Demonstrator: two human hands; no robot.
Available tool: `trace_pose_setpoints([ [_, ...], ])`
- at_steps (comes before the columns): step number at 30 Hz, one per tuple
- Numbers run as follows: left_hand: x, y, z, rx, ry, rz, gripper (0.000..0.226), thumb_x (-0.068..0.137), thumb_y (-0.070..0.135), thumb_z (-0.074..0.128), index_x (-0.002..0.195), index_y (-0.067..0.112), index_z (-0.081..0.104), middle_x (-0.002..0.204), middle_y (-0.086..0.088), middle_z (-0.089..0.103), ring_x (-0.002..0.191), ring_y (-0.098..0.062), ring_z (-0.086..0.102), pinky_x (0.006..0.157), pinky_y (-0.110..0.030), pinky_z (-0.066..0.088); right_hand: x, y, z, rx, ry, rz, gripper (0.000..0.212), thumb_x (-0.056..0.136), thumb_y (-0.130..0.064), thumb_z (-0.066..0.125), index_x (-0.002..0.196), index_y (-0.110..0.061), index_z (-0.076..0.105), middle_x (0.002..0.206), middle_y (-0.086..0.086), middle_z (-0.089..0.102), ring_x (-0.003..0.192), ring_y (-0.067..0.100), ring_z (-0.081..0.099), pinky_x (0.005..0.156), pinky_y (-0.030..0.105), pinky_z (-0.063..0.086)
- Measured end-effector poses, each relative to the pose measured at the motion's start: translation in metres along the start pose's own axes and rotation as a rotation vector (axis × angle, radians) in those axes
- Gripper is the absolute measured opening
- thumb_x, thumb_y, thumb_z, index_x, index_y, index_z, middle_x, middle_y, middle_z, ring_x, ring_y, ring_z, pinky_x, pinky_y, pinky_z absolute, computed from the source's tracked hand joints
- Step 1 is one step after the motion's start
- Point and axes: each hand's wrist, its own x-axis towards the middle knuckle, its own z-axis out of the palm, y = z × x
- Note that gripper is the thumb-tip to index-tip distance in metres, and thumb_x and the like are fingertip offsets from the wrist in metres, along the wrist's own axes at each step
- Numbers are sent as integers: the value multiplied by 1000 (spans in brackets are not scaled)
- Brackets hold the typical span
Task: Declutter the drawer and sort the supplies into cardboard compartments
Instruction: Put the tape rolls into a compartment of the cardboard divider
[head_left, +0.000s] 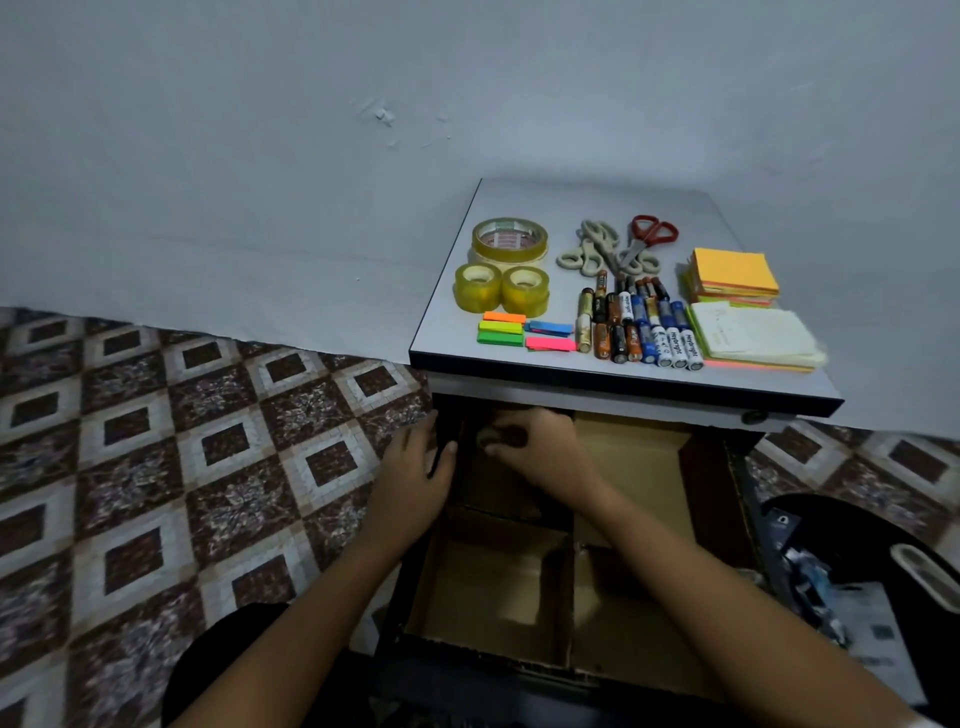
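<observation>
The open drawer (467, 680) holds four cardboard compartments (493, 587). In the far-left one the right hand (540, 447) curls its fingers round a dim roll (488, 440); the left hand (415, 462) grips the drawer's wall. On the cabinet top (561, 202): three tape rolls (510, 239), three scissors (608, 249), five flags (501, 328).

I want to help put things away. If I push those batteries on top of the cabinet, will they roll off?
Probably they would roll: the batteries are round tubes lying on their sides. They point toward the cabinet top's front edge, so they would likely roll sideways, not straight off. Packed close, one may nudge its neighbours.
</observation>
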Motion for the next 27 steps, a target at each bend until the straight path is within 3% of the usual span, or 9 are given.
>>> trace_pose_setpoints([
  [4,35,40,-32,-19,233,141,41,93,22,55,131,8,49,121,-13,46,106,-20,52,85,-29,46,-13,-25,-61,118,85,-49,32,87,-29,63,117,-18,63,105,-6,64,90,1,55,66,7,42],
  [6,61,62,-46,-7,251,171,42,91,22,58,130,9,49,122,-13,47,106,-17,51,86,-25,42,-3,-35,-86,140,210,-53,31,86,-30,65,114,-15,65,101,-2,67,86,3,58,67,7,45],
  [10,118,97,-61,39,92,88,57,88,31,62,138,10,42,134,-15,43,120,-24,48,97,-28,38,41,-42,-115,-35,352,10,48,86,-40,63,123,-9,60,116,8,65,107,20,59,88,30,47],
  [15,163,116,-58,143,-150,-35,78,81,38,70,142,3,34,141,-16,44,125,-28,46,96,-31,39,91,-35,-111,-318,239,135,67,79,-65,56,116,-8,57,118,12,60,109,30,55,93,44,45],
  [17,167,120,-54,185,-173,-18,70,81,34,70,136,1,42,135,-15,51,119,-27,50,86,-26,39,101,-33,-107,-330,204,150,68,74,-70,56,103,-9,58,108,12,62,100,30,57,89,43,47],
  [20,170,120,-51,199,-161,0,55,81,27,71,127,1,53,126,-15,58,111,-26,55,80,-25,38,106,-30,-105,-315,169,139,54,77,-56,64,101,-9,58,99,9,60,95,27,57,75,33,43],
  [25,164,120,-53,207,-109,27,50,81,25,71,123,2,58,122,-16,61,109,-28,57,86,-30,43,105,-25,-103,-242,263,146,50,76,-49,65,107,-11,59,107,9,63,100,27,57,76,33,43],
  [27,161,123,-57,160,-66,35,49,79,24,72,121,2,59,120,-15,62,107,-27,58,83,-30,43,99,-26,-108,-158,308,137,51,77,-48,66,111,-11,60,110,8,63,101,26,57,84,38,48],
])
